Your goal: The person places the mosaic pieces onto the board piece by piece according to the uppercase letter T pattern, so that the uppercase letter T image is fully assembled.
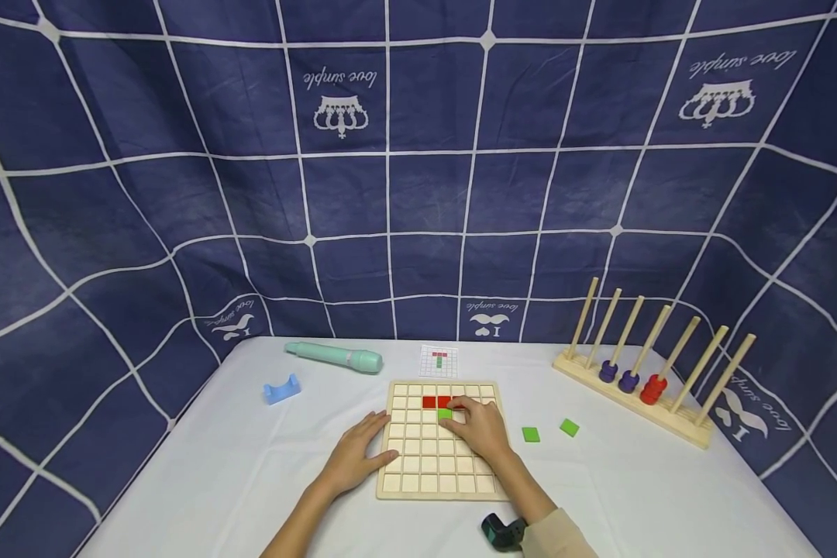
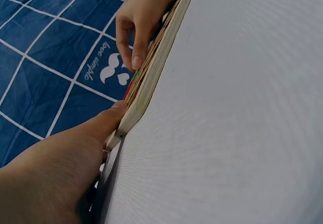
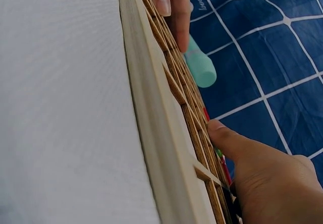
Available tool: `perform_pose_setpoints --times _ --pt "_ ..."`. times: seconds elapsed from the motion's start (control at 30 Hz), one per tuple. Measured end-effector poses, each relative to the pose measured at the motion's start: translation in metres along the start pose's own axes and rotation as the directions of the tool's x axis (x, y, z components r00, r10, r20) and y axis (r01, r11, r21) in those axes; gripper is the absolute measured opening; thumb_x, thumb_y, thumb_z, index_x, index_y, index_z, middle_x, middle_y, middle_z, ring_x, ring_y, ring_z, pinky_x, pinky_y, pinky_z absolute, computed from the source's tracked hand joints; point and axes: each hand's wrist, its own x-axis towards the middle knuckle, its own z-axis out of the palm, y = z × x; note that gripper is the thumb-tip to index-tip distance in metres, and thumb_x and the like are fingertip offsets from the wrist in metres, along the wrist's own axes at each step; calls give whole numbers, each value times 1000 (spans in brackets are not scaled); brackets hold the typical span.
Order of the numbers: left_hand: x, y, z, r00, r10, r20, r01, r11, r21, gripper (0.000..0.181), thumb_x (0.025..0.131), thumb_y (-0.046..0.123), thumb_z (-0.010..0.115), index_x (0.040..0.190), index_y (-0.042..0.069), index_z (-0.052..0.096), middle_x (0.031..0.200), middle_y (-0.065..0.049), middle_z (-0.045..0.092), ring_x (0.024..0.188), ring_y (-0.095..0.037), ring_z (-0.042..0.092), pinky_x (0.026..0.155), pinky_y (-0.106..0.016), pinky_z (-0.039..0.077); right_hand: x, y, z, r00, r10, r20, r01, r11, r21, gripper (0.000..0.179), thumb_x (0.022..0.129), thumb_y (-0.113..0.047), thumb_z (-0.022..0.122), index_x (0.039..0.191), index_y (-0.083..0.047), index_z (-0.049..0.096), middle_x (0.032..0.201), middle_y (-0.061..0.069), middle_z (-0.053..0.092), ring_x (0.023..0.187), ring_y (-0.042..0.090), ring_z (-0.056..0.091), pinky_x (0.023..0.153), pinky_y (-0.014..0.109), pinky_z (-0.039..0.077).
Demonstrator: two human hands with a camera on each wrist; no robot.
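Observation:
A wooden grid board (image 1: pixel 428 487) lies on the white-covered table. In one of its upper rows sit red tiles (image 1: pixel 428 402), the rightmost partly behind the right hand's fingers. A green tile (image 1: pixel 445 415) is directly below the middle red one. My right hand (image 1: pixel 484 430) pinches this green tile, index finger at its far edge and thumb at its near edge. At the board's left edge rests my left hand (image 1: pixel 352 457), fingertips against the side and thumb (image 2: pixel 108 120) over the rim. Two loose green tiles (image 1: pixel 531 435) (image 1: pixel 569 427) lie right of the board.
Behind the board lies a printed pattern card (image 1: pixel 439 361). A mint-green cylinder (image 1: pixel 335 356) and a blue cradle-shaped piece (image 1: pixel 282 389) lie at the back left. On the right stands a wooden peg rack (image 1: pixel 628 399) with purple and red beads. A black device (image 1: pixel 502 533) shows by the right sleeve.

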Motion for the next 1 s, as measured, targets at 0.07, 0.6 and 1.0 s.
perform_pose_setpoints --times 0.07,0.6,1.0 --pt "0 1 0 1000 -1 2 1 1000 0 71 83 51 60 136 7 44 141 -10 41 133 -32 30 105 -54 24 0 0 -1 1000 3 -3 -3 1000 3 35 69 -43 78 93 -19 71 72 -6 66 51 8 35 65 31 38" --pt "0 2 0 1000 -8 6 8 1000 9 71 83 50 61 137 7 43 142 -10 41 133 -32 29 105 -53 24 -18 30 -37 996 -71 52 65 993 95 35 71 -42 77 99 -23 69 46 -16 33 44 1 27 67 32 36" --pt "-1 1 -1 1000 -9 -7 9 1000 -1 70 82 46 64 136 7 45 141 -10 41 133 -32 30 105 -53 24 -50 99 -96 999 -33 -17 33 999 26 34 70 -37 79 99 -21 69 47 -17 29 41 0 23 86 63 38"
